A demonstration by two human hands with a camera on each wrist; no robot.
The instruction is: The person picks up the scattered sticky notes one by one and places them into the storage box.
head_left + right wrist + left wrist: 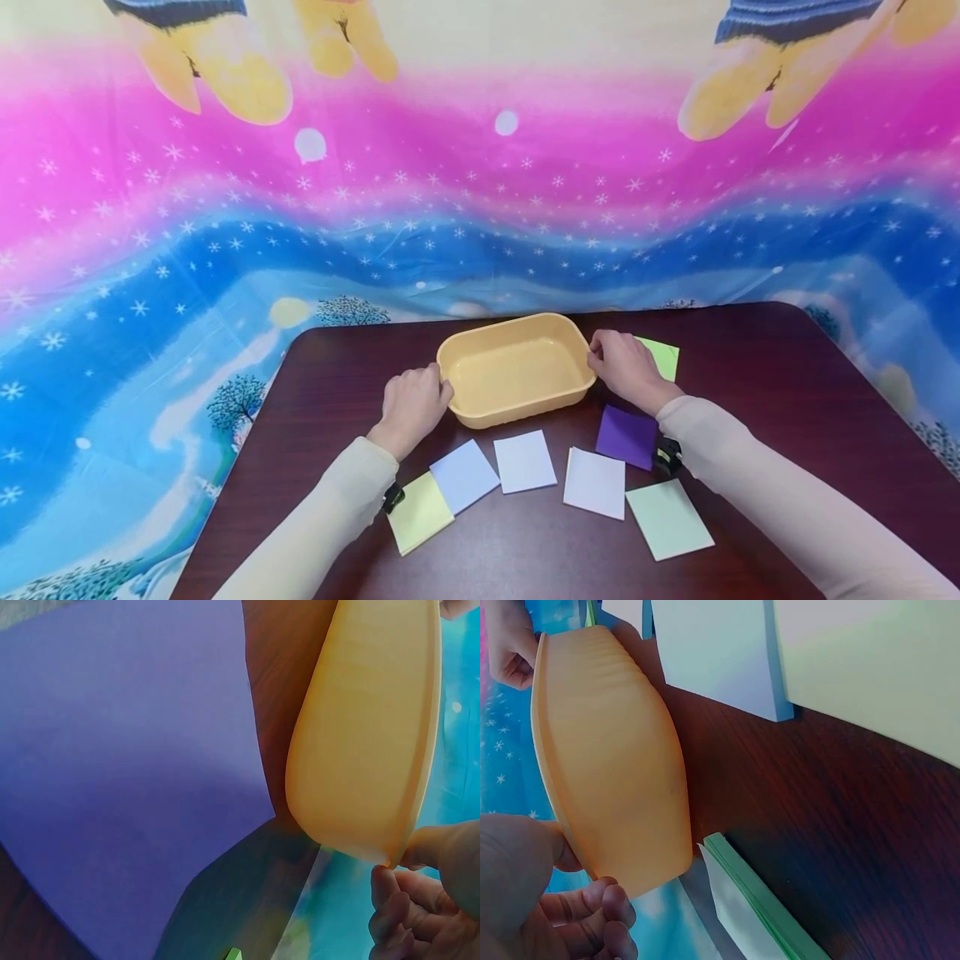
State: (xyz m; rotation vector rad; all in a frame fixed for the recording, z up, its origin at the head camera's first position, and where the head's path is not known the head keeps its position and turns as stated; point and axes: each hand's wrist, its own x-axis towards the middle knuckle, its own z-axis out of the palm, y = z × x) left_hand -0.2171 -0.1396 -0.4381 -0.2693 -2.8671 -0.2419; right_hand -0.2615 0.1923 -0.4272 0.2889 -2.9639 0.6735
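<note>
A yellow plastic basin [517,371] with rounded corners sits toward the far side of the dark table, nothing inside it. My left hand [411,408] pinches its left end at the rim, thumb on one side and curled fingers on the other. At the opposite end, my right hand [628,365] pinches the rim between thumb and fingers. The left wrist view shows the basin's ridged outer wall [619,765]. Just right of my left hand there, a green-edged paper pad [757,900] lies on the table; my arm hides it in the head view.
Square paper pads lie in front of the basin: yellow [422,512], pale blue [465,477], two white [525,462], pale green [670,519] and purple [627,437]. A lime green one [662,357] is partly behind my right hand. A patterned cloth [480,167] hangs behind the table [795,400].
</note>
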